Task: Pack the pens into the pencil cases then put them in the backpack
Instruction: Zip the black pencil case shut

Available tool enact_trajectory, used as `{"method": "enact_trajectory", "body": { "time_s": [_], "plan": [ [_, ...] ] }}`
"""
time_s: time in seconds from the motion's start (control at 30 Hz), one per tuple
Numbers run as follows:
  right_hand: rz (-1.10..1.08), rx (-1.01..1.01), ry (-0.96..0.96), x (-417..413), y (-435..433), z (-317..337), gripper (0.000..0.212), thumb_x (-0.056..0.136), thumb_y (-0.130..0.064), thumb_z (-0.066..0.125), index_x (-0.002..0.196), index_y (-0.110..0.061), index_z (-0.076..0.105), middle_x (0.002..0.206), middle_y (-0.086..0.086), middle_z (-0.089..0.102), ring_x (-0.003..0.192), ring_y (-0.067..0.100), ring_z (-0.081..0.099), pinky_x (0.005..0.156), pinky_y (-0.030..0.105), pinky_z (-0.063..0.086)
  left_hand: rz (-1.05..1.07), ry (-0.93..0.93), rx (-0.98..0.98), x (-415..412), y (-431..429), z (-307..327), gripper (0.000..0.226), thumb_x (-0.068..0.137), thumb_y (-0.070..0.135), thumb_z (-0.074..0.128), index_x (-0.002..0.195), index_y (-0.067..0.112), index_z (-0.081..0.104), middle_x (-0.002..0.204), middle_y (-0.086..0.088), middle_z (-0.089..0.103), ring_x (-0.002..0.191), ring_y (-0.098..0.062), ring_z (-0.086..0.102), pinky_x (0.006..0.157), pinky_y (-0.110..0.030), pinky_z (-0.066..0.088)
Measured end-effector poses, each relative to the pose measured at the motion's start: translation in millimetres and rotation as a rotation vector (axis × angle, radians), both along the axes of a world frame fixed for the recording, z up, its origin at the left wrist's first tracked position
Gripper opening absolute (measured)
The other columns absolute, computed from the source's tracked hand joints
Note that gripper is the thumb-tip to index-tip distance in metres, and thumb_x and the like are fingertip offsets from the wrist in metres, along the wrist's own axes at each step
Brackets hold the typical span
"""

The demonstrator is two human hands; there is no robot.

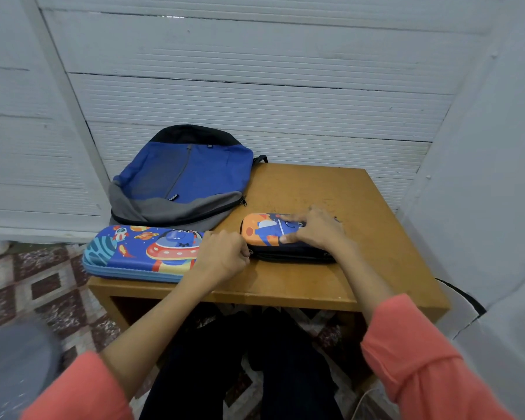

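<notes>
Two pencil cases lie on a small wooden table (361, 268). The orange and dark blue pencil case (262, 231) sits in the middle, lid down. My right hand (315, 227) presses flat on its top. My left hand (225, 256) pinches the zipper pull at the case's left end. A longer blue pencil case (140, 253) with a space cartoon lies shut at the table's left front edge. The blue, grey and black backpack (182, 177) lies flat at the back left, its zipper shut. No pens are visible.
A white ribbed wall stands right behind the table, with white panels on both sides. Patterned floor tiles (43, 286) show at the left. My legs in dark trousers are under the table's front edge.
</notes>
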State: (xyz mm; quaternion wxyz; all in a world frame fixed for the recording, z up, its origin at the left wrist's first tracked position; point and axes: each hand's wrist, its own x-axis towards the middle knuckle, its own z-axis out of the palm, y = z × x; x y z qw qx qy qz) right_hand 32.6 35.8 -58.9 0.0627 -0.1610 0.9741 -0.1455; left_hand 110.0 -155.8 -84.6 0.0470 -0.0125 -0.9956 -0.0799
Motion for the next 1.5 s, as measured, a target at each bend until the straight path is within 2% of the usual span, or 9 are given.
{"method": "enact_trajectory", "body": {
  "time_s": [0.23,0.37,0.57,0.77,0.93,1.07,1.2,1.37,1.5],
  "plan": [
    [0.021,-0.077,0.008,1.8,6.1,-12.2,0.064,0.081,-0.064,0.059,0.140,-0.045,0.042,0.127,0.006,0.043,0.129,0.025,0.036,0.105,0.047,0.035,-0.001,0.094,0.012,-0.8,-17.5,7.4,0.033,0.087,0.054,0.057,0.089,0.026,0.073,0.083,0.005,0.070,0.086,-0.016,0.061,0.082,-0.031,0.037],
    [0.017,-0.087,0.028,6.2,9.8,-22.0,0.061,0.087,-0.063,0.051,0.143,-0.044,0.038,0.140,0.003,0.037,0.135,0.023,0.030,0.115,0.054,0.016,0.029,0.259,0.160,-18.2,-31.3,13.2,0.023,0.092,0.038,0.059,0.106,0.023,0.069,0.098,0.003,0.071,0.095,-0.017,0.064,0.083,-0.033,0.046],
    [0.030,-0.094,0.067,12.4,12.2,-32.6,0.056,0.092,-0.063,0.041,0.145,-0.048,0.030,0.148,-0.001,0.031,0.141,0.018,0.022,0.117,0.054,0.001,-0.139,0.040,0.300,-45.8,-23.1,6.8,0.042,0.098,0.035,0.048,0.139,0.025,0.048,0.144,-0.001,0.047,0.133,-0.020,0.041,0.106,-0.037,0.035],
    [0.020,-0.085,0.213,24.1,10.8,-49.4,0.055,0.096,-0.060,0.032,0.148,-0.045,0.024,0.157,-0.002,0.024,0.147,0.015,0.013,0.119,0.048,-0.005,-0.074,-0.178,0.559,-48.9,-16.1,-6.4,0.049,0.094,0.039,0.056,0.141,0.033,0.044,0.146,-0.002,0.043,0.128,-0.021,0.041,0.097,-0.031,0.037],
    [-0.107,-0.238,0.468,40.5,-1.5,-68.6,0.046,0.094,-0.051,0.051,0.134,-0.029,0.055,0.142,0.005,0.047,0.137,0.021,0.037,0.117,0.045,0.016,-0.046,-0.170,0.664,-48.6,-16.3,-5.5,0.048,0.090,0.038,0.062,0.137,0.034,0.050,0.141,-0.006,0.045,0.122,-0.021,0.043,0.090,-0.025,0.037],
    [-0.160,-0.391,0.813,66.8,-28.8,-81.4,0.015,0.083,-0.030,0.071,0.093,-0.020,0.067,0.097,0.000,0.059,0.091,0.021,0.058,0.080,0.037,0.044,-0.021,-0.184,0.683,-49.6,-16.6,-5.7,0.050,0.089,0.036,0.064,0.137,0.035,0.050,0.144,-0.007,0.041,0.130,-0.025,0.039,0.093,-0.029,0.037],
    [-0.168,-0.442,0.533,87.2,-60.9,-83.0,0.017,0.082,-0.042,0.068,0.079,-0.026,0.066,0.068,-0.007,0.064,0.067,0.017,0.063,0.059,0.032,0.048,-0.012,-0.187,0.670,-51.1,-17.3,-7.5,0.052,0.088,0.036,0.066,0.138,0.033,0.050,0.145,-0.006,0.041,0.131,-0.026,0.038,0.098,-0.033,0.037],
    [-0.272,-0.254,0.342,88.0,-79.4,-80.2,0.033,0.088,-0.056,0.056,0.104,-0.030,0.069,0.095,-0.005,0.072,0.092,0.018,0.066,0.073,0.030,0.045,-0.005,-0.202,0.677,-53.5,-19.6,-10.3,0.053,0.087,0.040,0.067,0.137,0.037,0.050,0.145,-0.005,0.041,0.130,-0.026,0.038,0.096,-0.034,0.037],
    [-0.365,-0.240,0.303,83.0,-85.0,-76.7,0.035,0.088,-0.057,0.055,0.101,-0.029,0.071,0.093,-0.005,0.071,0.090,0.018,0.066,0.069,0.029,0.042,0.000,-0.195,0.690,-53.2,-19.1,-10.7,0.054,0.086,0.037,0.067,0.137,0.035,0.050,0.144,-0.007,0.041,0.130,-0.026,0.038,0.095,-0.032,0.037]
  ]
}}
